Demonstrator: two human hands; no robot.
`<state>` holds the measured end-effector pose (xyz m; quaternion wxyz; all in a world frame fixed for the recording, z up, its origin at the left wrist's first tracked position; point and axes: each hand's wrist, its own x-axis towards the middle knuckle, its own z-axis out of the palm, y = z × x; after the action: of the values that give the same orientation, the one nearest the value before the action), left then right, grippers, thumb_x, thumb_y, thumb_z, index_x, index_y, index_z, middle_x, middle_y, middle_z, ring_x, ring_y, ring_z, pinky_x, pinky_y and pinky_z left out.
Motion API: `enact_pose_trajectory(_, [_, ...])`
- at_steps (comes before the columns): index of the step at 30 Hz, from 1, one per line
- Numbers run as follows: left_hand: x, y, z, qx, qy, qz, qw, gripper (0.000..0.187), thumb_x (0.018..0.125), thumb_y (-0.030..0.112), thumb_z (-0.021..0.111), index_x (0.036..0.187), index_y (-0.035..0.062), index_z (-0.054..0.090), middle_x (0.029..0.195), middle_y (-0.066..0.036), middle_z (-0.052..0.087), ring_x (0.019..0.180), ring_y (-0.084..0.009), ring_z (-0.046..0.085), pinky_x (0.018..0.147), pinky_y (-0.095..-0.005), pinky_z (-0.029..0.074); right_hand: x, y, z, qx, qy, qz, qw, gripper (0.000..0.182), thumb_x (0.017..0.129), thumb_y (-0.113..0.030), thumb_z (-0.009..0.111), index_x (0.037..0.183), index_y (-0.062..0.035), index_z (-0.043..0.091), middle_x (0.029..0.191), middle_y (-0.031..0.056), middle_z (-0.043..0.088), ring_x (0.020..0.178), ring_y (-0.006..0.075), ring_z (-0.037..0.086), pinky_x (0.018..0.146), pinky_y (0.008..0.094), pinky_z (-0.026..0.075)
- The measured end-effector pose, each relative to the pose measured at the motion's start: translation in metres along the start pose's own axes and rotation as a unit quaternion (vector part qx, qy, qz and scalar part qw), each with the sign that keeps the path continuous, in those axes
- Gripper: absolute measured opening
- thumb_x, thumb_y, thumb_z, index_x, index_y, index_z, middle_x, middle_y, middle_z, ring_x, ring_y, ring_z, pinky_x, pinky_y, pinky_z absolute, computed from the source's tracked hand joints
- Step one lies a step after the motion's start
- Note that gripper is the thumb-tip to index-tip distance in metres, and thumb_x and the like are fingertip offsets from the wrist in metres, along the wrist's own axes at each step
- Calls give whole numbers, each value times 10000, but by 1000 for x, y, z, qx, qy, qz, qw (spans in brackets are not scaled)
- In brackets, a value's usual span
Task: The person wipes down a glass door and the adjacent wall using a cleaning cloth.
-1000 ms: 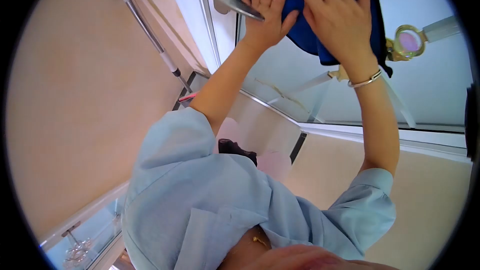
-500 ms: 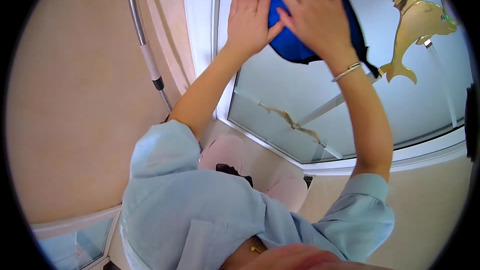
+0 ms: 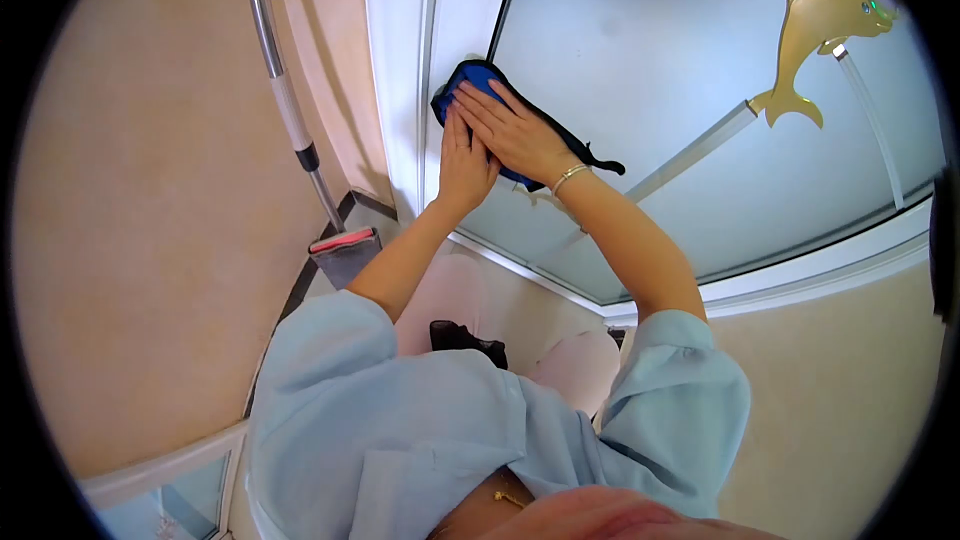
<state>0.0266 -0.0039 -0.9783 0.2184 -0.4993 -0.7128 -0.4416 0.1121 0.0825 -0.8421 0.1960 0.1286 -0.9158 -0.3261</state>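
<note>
A blue cloth with black edging (image 3: 478, 73) lies against the white frame and frosted glass of a door. My left hand (image 3: 466, 165) presses on its lower left part, palm down, fingers stretched. Flat on the cloth, beside and partly above it, rests my right hand (image 3: 515, 132), its fingers extended and a bracelet at the wrist. The two hands touch or nearly touch. A black strap end of the cloth sticks out to the right past my right wrist. The part of the cloth under my palms is hidden.
A gold dolphin-shaped handle (image 3: 800, 35) is fixed to the glass door (image 3: 640, 50) at the upper right. A mop (image 3: 345, 250) with a metal pole leans by the beige wall (image 3: 160, 170) on the left. White door framing (image 3: 400, 70) runs beside the glass.
Both hands and the cloth have moved down and to the left, from the upper glass to the frame's edge. The mop head now shows beside my left arm.
</note>
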Motion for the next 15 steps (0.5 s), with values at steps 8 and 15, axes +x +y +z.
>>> enact_pose_trajectory(8, [71, 72, -38, -54, 51, 120, 990, 829, 724, 95, 711, 1446, -69, 339, 1557, -332, 210, 1455, -502, 197, 1184, -543, 211, -34, 60, -72, -51, 66, 97, 992, 479, 880, -151, 528, 1353, -82, 566, 1461, 18, 520, 1396, 164, 428, 1201, 417, 241])
enact_pose_trajectory(15, [80, 94, -32, -61, 109, 166, 978, 681, 711, 59, 639, 1369, -19, 483, 1474, -216, 396, 1380, -391, 375, 1152, -530, 301, -64, 67, -74, -69, 108, 136, 982, 361, 869, -168, 547, 1212, -99, 637, 1291, 12, 598, 1244, 188, 526, 1094, 405, 354])
